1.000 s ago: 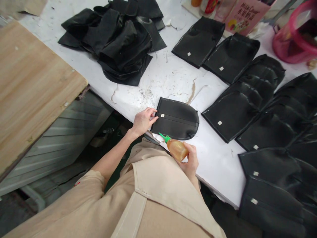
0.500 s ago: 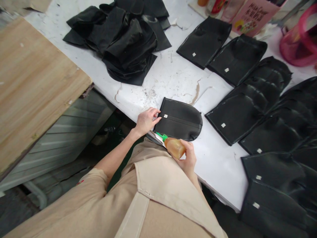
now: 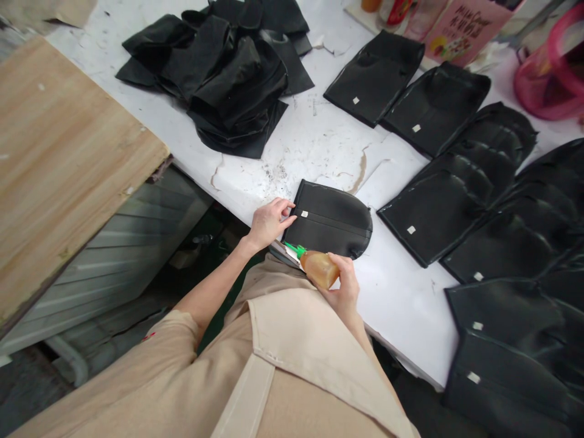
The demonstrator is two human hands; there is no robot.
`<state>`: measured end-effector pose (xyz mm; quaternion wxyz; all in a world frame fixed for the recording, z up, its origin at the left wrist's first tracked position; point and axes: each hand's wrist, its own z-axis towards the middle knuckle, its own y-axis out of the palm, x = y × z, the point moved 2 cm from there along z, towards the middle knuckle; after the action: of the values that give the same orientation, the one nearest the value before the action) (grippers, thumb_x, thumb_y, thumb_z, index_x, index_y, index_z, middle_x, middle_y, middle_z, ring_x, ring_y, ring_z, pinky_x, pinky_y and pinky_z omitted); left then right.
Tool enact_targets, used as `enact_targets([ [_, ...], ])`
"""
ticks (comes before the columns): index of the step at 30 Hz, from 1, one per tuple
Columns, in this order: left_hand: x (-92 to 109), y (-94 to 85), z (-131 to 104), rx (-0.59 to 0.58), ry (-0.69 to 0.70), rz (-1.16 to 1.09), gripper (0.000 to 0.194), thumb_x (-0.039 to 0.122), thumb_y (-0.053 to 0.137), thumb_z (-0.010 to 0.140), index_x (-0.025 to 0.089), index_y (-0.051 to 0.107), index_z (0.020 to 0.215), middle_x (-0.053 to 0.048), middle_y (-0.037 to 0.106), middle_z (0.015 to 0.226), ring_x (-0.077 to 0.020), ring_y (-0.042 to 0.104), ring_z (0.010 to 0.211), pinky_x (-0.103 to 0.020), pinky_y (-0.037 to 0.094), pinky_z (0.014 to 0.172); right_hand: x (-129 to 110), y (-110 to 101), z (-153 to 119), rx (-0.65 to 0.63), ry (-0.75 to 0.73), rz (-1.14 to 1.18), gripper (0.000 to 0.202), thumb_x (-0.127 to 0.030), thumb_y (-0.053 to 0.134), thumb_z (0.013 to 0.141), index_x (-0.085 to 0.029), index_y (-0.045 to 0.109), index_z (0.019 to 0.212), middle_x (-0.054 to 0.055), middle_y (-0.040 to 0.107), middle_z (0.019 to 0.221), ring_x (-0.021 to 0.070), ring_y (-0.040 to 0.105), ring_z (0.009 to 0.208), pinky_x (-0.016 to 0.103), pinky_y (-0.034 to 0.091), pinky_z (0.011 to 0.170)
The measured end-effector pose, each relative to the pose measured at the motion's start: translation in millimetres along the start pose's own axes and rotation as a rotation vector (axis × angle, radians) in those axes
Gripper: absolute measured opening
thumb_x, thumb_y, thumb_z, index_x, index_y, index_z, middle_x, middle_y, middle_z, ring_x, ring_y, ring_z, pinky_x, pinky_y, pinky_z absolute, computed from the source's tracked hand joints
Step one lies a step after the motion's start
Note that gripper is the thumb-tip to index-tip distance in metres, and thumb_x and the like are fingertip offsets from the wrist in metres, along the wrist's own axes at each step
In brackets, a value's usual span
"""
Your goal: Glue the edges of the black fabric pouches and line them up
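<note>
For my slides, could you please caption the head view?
Left hand touching a black piece; right hand holding a green-tipped bottle.

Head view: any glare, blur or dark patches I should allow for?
Head view, centre: the amber bottle with a green nozzle and the flat black round-ended piece read fairly clearly; head view, right: pale sheen streaks the overlapping glossy black pieces; head view, top right: the pink translucent plastic basket looks soft; head view, beneath the white tabletop: deep shadow hides detail.
</note>
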<state>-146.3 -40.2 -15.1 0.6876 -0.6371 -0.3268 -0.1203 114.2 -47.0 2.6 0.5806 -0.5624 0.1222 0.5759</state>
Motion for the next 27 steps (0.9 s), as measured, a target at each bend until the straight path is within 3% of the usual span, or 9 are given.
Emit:
enact_targets([
  [14,-1.5,0.3,1.9,0.012,-0.01,-0.082,0.023,0.017,0.077,0.085,0.02,0.071,0.106,0.002,0.064,0.087,-0.0124,0.053,0.063,-0.027,0.042,0.067,1.9,-1.6,-0.7,0.003,-0.02,-0.019,0.056,-0.029,0.076,0.092,-0.027,0.052,0.142,0.01,0.068,0.116,0.0273,0.071,0.103,0.04,0.062,0.084],
  [24,-4.9,0.7,4.9,0.01,-0.099,-0.103,0.022,0.021,0.08,0.084,0.02,0.069,0.104,0.004,0.066,0.08,-0.0118,0.055,0.061,-0.026,0.042,0.066,-1.9,-28.1,-16.3,0.154,0.07,-0.075,0.062,-0.02,0.08,0.088,-0.028,0.054,0.144,0.01,0.068,0.117,0.0268,0.07,0.105,0.041,0.062,0.084],
  [27,-3.5,1.0,7.1,0.011,-0.156,-0.081,0.021,0.024,0.081,0.085,0.02,0.067,0.1,0.004,0.066,0.075,-0.0124,0.057,0.06,-0.026,0.041,0.066,-5.0,-32.2,-17.5,0.104,0.008,-0.074,0.062,-0.019,0.079,0.088,-0.029,0.055,0.143,0.01,0.069,0.121,0.0266,0.07,0.106,0.041,0.062,0.086],
])
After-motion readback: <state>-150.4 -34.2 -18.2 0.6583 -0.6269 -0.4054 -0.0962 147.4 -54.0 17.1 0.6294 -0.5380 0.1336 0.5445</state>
